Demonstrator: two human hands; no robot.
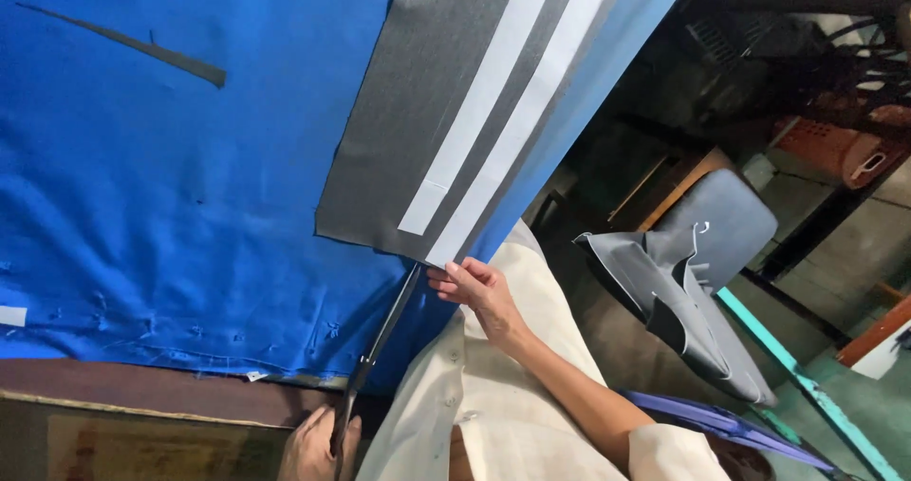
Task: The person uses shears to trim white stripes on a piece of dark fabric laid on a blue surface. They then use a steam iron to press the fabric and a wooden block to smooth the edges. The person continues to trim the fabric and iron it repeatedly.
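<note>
A dark grey fabric piece [418, 111] with two white strips [493, 111] lies on blue cloth [171, 187] that covers a table. My right hand [474, 289] pinches the near edge of the grey piece where the white strips end. At the bottom edge of the view, my left hand [313, 448] grips the handles of long dark scissors [380, 343]. Their blades point up to the grey piece's near edge, just left of my right fingers. My cream shirt fills the lower middle.
A thin grey offcut [142, 46] lies on the blue cloth at upper left. The wooden table edge [142, 396] runs below the cloth. To the right stands a chair [712, 215] draped with grey fabric [674, 301], with dark metal frames [797, 26] behind it.
</note>
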